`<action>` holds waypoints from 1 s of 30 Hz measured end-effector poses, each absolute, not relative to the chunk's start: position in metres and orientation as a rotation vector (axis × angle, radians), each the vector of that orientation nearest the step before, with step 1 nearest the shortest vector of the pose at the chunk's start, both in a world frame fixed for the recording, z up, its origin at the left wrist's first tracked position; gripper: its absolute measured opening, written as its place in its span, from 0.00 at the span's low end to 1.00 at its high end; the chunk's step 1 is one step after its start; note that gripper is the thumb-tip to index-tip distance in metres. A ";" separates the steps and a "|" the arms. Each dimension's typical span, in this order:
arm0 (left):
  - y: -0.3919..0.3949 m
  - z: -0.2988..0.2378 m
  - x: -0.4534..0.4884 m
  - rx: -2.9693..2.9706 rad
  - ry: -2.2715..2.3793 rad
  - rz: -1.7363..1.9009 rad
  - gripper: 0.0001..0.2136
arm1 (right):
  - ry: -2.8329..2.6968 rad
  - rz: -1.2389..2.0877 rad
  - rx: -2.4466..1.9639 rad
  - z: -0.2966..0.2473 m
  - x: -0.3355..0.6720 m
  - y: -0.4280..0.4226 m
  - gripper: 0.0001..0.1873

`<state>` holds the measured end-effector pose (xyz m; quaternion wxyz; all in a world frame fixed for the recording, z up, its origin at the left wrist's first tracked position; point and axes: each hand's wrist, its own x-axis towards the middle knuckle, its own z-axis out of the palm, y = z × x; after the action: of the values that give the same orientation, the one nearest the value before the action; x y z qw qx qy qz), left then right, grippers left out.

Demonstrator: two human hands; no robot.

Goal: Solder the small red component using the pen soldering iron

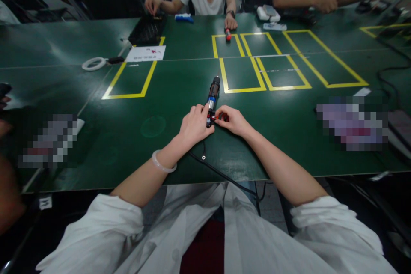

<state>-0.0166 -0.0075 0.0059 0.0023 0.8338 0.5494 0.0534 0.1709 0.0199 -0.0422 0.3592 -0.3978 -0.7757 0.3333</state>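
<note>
Gripping a black cylindrical tool mid-frame, left hand is closed around its base; right hand pinches its red end (fingertips only).

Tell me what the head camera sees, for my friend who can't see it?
A person's left hand and right hand hold the near end of a slim black cylindrical tool with a blue band lying on a dark green table. Yellow tape rectangles mark the table, and two other people sit across it.
</note>
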 end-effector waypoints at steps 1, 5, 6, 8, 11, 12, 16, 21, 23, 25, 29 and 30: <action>-0.008 0.006 -0.016 2.614 1.723 0.167 0.30 | -2.009 0.870 -1.016 -0.042 0.172 0.020 0.05; -0.008 0.007 -0.016 2.605 1.722 0.162 0.30 | -2.016 0.872 -1.006 -0.040 0.175 0.020 0.05; -0.008 0.007 -0.016 2.602 1.722 0.166 0.31 | -2.015 0.867 -1.004 -0.041 0.175 0.021 0.04; -0.007 0.006 -0.017 2.595 1.723 0.178 0.31 | -2.014 0.855 -0.998 -0.041 0.176 0.022 0.04; -0.007 0.004 -0.017 2.589 1.724 0.189 0.31 | -2.013 0.840 -0.999 -0.042 0.177 0.024 0.04; -0.007 0.003 -0.017 2.593 1.725 0.192 0.31 | -2.005 0.846 -1.004 -0.042 0.176 0.024 0.04; -0.008 0.002 -0.016 2.615 1.731 0.210 0.31 | -1.933 0.916 -1.035 -0.044 0.173 0.024 0.06; -0.009 0.003 -0.014 2.617 1.732 0.197 0.30 | -1.893 0.961 -1.050 -0.046 0.170 0.024 0.07; -0.009 0.004 -0.013 2.615 1.739 0.204 0.30 | -1.889 0.947 -1.062 -0.046 0.170 0.025 0.07; -0.007 0.005 -0.013 2.606 1.754 0.209 0.29 | -1.891 0.915 -1.078 -0.045 0.171 0.026 0.06; -0.005 0.004 -0.010 2.591 1.793 0.204 0.29 | -1.906 0.914 -1.115 -0.044 0.172 0.026 0.06; -0.005 0.004 -0.010 2.594 1.800 0.203 0.28 | -1.908 0.923 -1.117 -0.044 0.172 0.026 0.07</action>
<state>-0.0097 -0.0048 0.0036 -0.0109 0.8198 0.5690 0.0641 0.1723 0.0259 -0.0439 0.3644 -0.4341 -0.7416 0.3588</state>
